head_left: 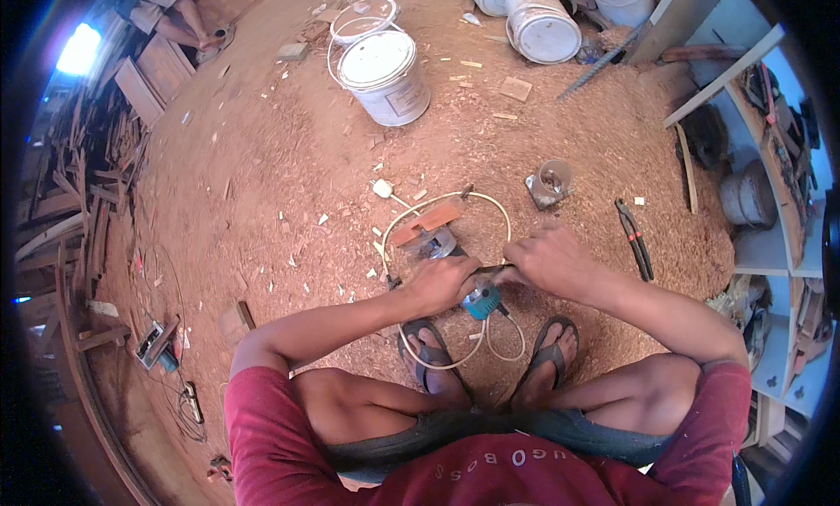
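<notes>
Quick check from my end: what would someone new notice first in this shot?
Both hands meet at centre: the left hand and right hand grip a teal power tool above the sandalled feet, its pale cord looping over the sawdust floor. Beyond it stands a white bucket; pliers lie to the right.

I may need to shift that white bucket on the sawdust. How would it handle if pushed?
The white bucket stands upright on a broad base, so it probably slides rather than tips. Loose sawdust may pile against it. Its lid hides the contents, so its weight is unclear.
</notes>
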The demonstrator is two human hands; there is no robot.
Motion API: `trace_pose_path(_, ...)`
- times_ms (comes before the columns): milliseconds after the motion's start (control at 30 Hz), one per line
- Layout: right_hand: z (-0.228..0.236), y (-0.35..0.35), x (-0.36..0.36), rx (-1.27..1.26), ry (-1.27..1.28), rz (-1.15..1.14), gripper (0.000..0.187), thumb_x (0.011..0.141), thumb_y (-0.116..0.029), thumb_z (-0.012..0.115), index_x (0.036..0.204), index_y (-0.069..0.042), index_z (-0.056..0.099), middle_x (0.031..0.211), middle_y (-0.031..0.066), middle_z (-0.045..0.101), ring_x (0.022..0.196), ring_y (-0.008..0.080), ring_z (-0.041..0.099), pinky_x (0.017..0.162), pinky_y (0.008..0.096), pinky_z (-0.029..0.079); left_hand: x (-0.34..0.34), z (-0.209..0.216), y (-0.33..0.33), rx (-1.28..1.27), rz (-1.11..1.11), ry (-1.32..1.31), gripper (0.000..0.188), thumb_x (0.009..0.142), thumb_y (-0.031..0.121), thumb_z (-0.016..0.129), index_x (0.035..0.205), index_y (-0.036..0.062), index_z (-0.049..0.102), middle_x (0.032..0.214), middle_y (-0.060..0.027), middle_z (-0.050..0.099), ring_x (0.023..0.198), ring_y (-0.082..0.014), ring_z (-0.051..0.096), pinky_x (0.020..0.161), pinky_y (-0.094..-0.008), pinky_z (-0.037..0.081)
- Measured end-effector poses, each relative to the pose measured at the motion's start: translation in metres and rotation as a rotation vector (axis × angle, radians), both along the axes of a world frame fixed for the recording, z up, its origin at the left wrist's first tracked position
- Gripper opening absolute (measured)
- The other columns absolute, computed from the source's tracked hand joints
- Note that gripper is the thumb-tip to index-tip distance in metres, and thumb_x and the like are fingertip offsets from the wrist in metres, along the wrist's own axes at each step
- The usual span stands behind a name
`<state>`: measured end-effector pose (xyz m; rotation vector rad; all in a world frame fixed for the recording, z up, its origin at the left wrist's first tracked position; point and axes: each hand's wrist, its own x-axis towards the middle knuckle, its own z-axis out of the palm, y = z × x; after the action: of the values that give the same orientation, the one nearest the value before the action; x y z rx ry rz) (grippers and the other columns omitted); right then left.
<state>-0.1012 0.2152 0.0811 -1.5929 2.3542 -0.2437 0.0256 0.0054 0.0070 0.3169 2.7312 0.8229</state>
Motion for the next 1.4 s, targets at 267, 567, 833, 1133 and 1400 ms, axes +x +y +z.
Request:
trace_pose_path(267, 0.015, -0.005, -0.001, -0.464, 0.111, 0.132, 0.025, 0.084, -0.027, 0.073, 0.090, -0.005, 0.062, 0.096, 0.0136, 0.068, 0.085, 0.0315, 0.065, 0.078, 0.0451, 0.052, 0.000, 0.003, -0.001, 0.015, 0.026, -0.009, 0.032, 0.090, 0.023, 0.062, 0.116, 0.0054, 0.061, 0.098, -0.0205, 0.069, 0.090, -0.0399, 0.068, 0.077, -0.0507, 0.055)
trace_pose_path(567, 0.002, -0.015, 0.018, -0.040, -0.673, -0.527, 0.029, 0.084, -0.027, 0.075, 0.092, -0.002, 0.060, 0.088, 0.0154, 0.065, 0.081, 0.0312, 0.066, 0.074, 0.0442, 0.051, 0.000, 0.001, 0.001, -0.005, 0.013, -0.048, 0.037, 0.089, 0.024, 0.063, 0.121, 0.0054, 0.061, 0.101, -0.0212, 0.070, 0.091, -0.0390, 0.068, 0.079, -0.0500, 0.056)
trace_pose_path(833, 0.020, 0.000, 0.005, -0.359, 0.218, 0.046, 0.028, 0.082, -0.023, 0.074, 0.097, -0.004, 0.059, 0.102, 0.0145, 0.065, 0.095, 0.0278, 0.064, 0.084, 0.0429, 0.049, -0.003, 0.006, 0.000, -0.004, 0.029, -0.073, 0.033, 0.089, 0.023, 0.063, 0.117, 0.0054, 0.061, 0.100, -0.0206, 0.070, 0.091, -0.0399, 0.068, 0.079, -0.0516, 0.054)
trace_pose_path(1133, 0.009, 0.005, 0.003, 0.044, 0.163, 0.107, 0.022, 0.093, -0.027, 0.062, 0.099, -0.006, 0.058, 0.084, 0.0126, 0.069, 0.089, 0.0308, 0.070, 0.075, 0.0456, 0.052, -0.002, 0.009, 0.004, -0.018, -0.002, -0.072, 0.031, 0.088, 0.024, 0.063, 0.113, 0.0050, 0.063, 0.094, -0.0219, 0.069, 0.088, -0.0407, 0.068, 0.077, -0.0520, 0.054)
trace_pose_path(1400, 0.017, 0.002, 0.007, -0.015, -0.119, -0.164, 0.022, 0.093, -0.022, 0.060, 0.108, -0.006, 0.057, 0.102, 0.0175, 0.068, 0.099, 0.0329, 0.068, 0.074, 0.0462, 0.055, 0.000, -0.001, -0.002, -0.001, 0.046, -0.075, 0.032, 0.091, 0.027, 0.060, 0.112, 0.0040, 0.063, 0.096, -0.0217, 0.070, 0.089, -0.0416, 0.068, 0.078, -0.0538, 0.053)
